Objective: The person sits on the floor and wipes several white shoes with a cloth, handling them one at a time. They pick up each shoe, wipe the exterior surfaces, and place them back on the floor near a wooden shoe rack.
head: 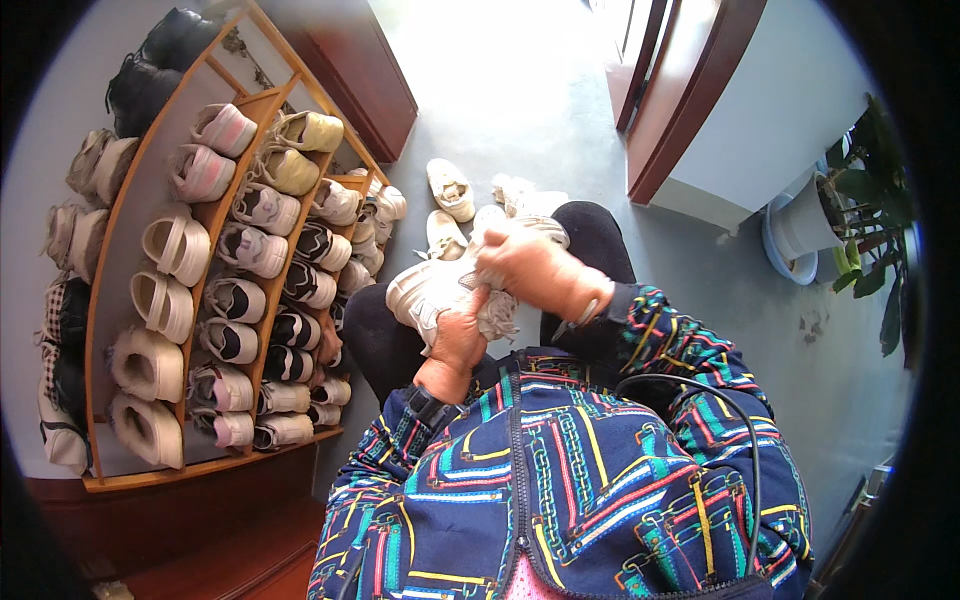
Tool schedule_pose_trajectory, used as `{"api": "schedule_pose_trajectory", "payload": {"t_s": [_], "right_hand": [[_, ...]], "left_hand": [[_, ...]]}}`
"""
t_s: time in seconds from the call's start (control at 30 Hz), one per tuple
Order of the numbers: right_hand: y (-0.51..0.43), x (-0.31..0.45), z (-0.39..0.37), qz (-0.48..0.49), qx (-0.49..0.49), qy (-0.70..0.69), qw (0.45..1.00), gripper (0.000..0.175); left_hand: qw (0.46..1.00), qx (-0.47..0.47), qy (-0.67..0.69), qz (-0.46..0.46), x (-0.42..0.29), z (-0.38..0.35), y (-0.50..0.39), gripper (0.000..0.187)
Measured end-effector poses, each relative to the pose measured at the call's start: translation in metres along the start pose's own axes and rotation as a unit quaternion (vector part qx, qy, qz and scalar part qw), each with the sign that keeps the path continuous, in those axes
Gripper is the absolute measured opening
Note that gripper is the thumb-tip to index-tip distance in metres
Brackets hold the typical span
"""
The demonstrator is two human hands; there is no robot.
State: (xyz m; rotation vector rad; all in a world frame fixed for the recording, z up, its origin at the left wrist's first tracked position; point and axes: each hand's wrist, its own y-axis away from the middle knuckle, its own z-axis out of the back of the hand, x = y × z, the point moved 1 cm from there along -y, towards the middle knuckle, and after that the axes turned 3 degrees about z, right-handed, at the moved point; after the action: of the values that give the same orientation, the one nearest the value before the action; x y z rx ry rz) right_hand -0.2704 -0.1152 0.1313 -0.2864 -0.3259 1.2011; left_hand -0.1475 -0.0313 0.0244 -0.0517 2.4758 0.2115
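A white lace-up shoe (414, 294) lies tilted across my lap, its sole edge towards the left knee. My left hand (456, 341) grips it from below, the thumb pointing up along it. Over its upper end my right hand (532, 270) is bent with curled fingers, close to the left thumb; what exactly the fingers pinch cannot be made out. A bunch of whitish laces or cloth (498, 315) hangs between the hands. Just beyond them on the floor stand more pale shoes, among them a cream shoe (451, 189) and another shoe (445, 235).
A wooden shoe rack (142, 169) full of shoes stands at the left, with black boots (146, 75) at its upper left. A brown door (352, 67) is behind it. On the right are a door frame (675, 97) and a potted plant (806, 217). A black cable (739, 409) runs over the jacket.
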Motion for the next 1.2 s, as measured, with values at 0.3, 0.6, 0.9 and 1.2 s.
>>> {"api": "schedule_pose_trajectory", "payload": {"t_s": [0.3, 0.6, 0.9, 1.2], "right_hand": [[-0.011, -0.007, 0.015, -0.033, 0.017, -0.05, 0.998, 0.018], [-0.003, -0.011, 0.008, -0.036, 0.059, -0.054, 0.996, 0.023], [-0.068, 0.039, -0.046, 0.077, 0.089, -0.175, 0.977, 0.034], [-0.047, 0.003, -0.021, -0.077, 0.141, 0.009, 0.987, 0.026]], "left_hand": [[0.999, -0.039, 0.003, -0.02, 0.002, -0.003, 0.004, 0.046], [1.0, -0.009, 0.01, -0.023, 0.01, 0.004, -0.004, 0.041], [0.998, -0.059, -0.002, 0.037, 0.017, 0.023, -0.001, 0.061], [0.999, 0.008, -0.009, -0.032, 0.006, -0.002, -0.001, 0.057]]}}
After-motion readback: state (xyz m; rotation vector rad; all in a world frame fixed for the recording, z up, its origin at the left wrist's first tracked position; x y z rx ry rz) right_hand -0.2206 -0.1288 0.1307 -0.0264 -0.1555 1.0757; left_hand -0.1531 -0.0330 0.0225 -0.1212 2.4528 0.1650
